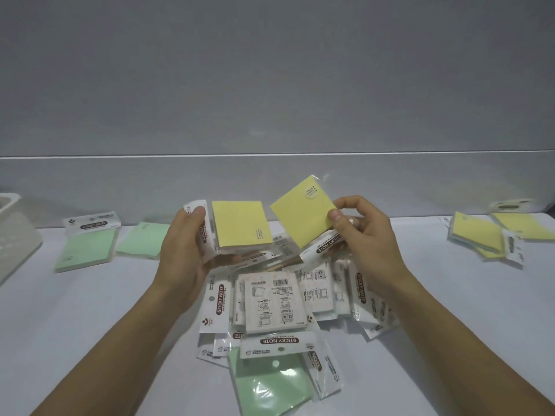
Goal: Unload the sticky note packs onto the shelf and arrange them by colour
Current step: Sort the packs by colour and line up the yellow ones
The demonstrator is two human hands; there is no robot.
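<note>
Nearest, at six o'clock, a green pack (264, 382) lies face up at the foot of the pile (276, 304), a loose heap of wrapped packs on the white shelf (90, 325), many of them back side up.

Above the pile both hands are raised. The left hand (183, 250), at nine o'clock of the heap, curls its fingers round the header edge of one yellow pack (238, 223). The right hand (366, 235), at three o'clock, pinches a second yellow pack (303, 211) by its lower corner, thumb on the face and fingers behind.

These packs look light and stiff, but the film is glossy and likely slippery, and the header tab would flex. A grip across the pad's edges should hold better than one on the tab.

Farther off, greens (87, 250) lie at ten o'clock beside a bin (15, 235), and yellows (477, 235) at two o'clock, probably where both held packs belong.
</note>
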